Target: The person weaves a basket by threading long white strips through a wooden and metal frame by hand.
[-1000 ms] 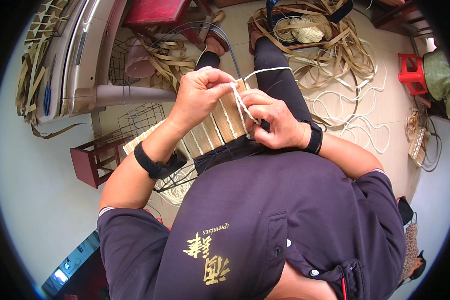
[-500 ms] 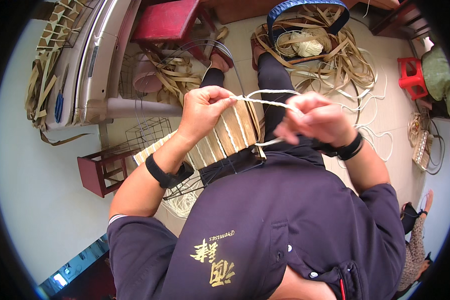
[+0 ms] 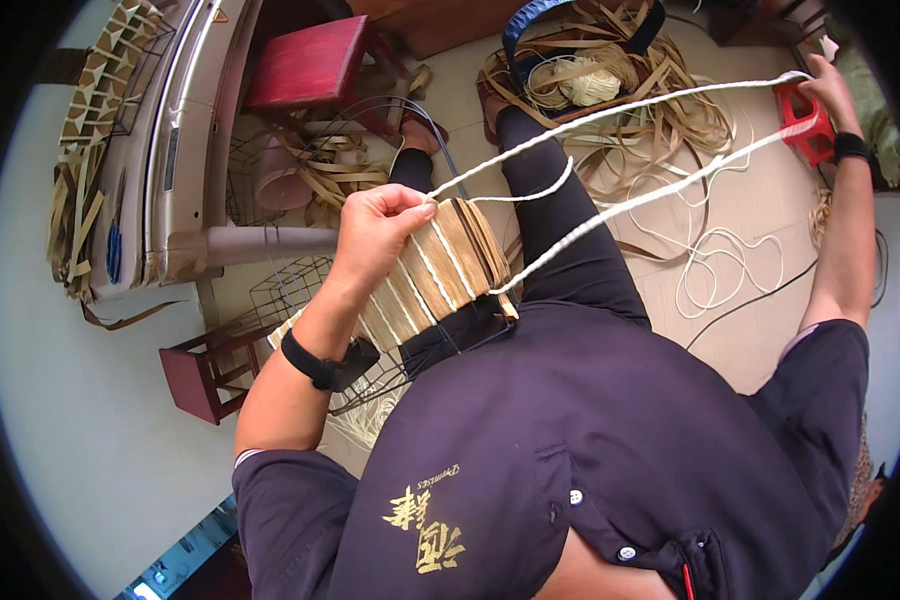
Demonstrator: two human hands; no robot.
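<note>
Across my lap lies a partly woven wire-frame basket piece (image 3: 457, 252), with flat tan strips crossed by rows of white cord. My left hand (image 3: 375, 232) is closed in a pinch at its upper edge, thumb and forefinger on the white cord (image 3: 620, 113) where it meets the strips. Far out to the right, my right hand (image 3: 836, 95) holds the cord's loop, its arm stretched out. Two long strands run from the strips toward that hand, the lower one blurred. A short loose cord end curls over my right thigh. The bare black wire frame (image 3: 365, 385) shows under my left forearm.
Ahead on the floor sits a blue-handled basket (image 3: 518, 50) with a cream cord ball (image 3: 590, 82) and tan strips. Loose cord (image 3: 730, 265) loops on the floor. Around me are a red wooden stool (image 3: 305, 65), a small dark-red stool (image 3: 192, 380) and a red plastic stool (image 3: 805, 125).
My right hand has swung from near the basket piece far out to the right, drawing the cord into long strands. My left hand has stayed pinched at the edge, shifting slightly left.
</note>
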